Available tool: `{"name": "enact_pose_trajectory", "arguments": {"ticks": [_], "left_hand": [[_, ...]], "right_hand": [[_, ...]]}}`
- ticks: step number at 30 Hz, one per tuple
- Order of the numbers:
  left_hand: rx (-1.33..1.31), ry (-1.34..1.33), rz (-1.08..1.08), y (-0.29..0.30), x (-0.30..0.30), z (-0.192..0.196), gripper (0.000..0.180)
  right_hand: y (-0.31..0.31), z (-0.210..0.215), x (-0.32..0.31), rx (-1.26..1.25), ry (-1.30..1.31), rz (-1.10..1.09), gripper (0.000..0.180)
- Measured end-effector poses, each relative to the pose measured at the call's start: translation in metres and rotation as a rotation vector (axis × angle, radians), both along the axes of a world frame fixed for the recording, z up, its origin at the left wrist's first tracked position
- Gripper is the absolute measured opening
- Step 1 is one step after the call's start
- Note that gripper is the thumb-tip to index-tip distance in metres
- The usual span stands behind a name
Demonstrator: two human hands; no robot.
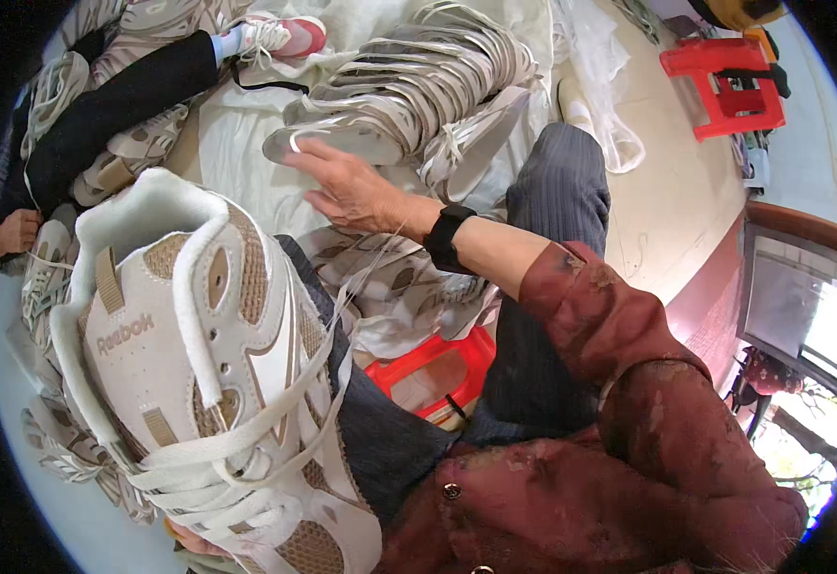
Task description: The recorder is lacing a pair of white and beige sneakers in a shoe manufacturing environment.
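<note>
A large beige and white sneaker [141, 354] with brown mesh panels fills the lower left, close to me. Its white laces [246, 450] cross the front, and loose lengths trail up toward my right wrist. My left hand [193, 540] shows only in part beneath the sneaker, holding it from below; most of its fingers are hidden. Over the floor pile, my right hand [356, 191] reaches out with fingers apart. A small white band or loop shows by its fingertips, near a long row of flat beige shoe parts [418, 96].
More sneakers lie between my knees around a red plastic stool [437, 373]. Another red stool [725, 86] stands at the far right. At the upper left a co-worker's dark trouser leg [122, 115] and hand [14, 234] are near other shoes. White plastic sheeting [236, 124] covers part of the floor.
</note>
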State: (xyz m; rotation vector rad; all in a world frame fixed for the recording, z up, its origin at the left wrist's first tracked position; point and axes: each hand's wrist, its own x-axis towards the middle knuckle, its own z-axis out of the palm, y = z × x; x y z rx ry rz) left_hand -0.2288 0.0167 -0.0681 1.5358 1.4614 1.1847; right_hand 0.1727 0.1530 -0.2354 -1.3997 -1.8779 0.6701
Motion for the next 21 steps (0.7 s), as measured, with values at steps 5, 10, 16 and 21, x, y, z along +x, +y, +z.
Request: {"name": "enact_pose_trajectory", "arguments": {"ticks": [5, 10, 16, 21], "left_hand": [[-0.036, -0.046, -0.008, 0.002, 0.006, 0.003, 0.044], [-0.076, -0.077, -0.008, 0.002, 0.008, 0.008, 0.044], [-0.116, -0.117, -0.004, 0.004, 0.01, 0.015, 0.045], [-0.139, -0.174, 0.0, 0.008, 0.014, 0.016, 0.045]], "right_hand": [[0.01, 0.027, 0.014, 0.167, 0.17, -0.017, 0.061], [0.019, 0.052, 0.014, -0.11, 0.475, -0.02, 0.05], [0.027, 0.054, 0.013, -0.188, 0.635, 0.001, 0.047], [0.021, -0.018, 0.049, 0.152, 0.019, -0.194, 0.044]]}}
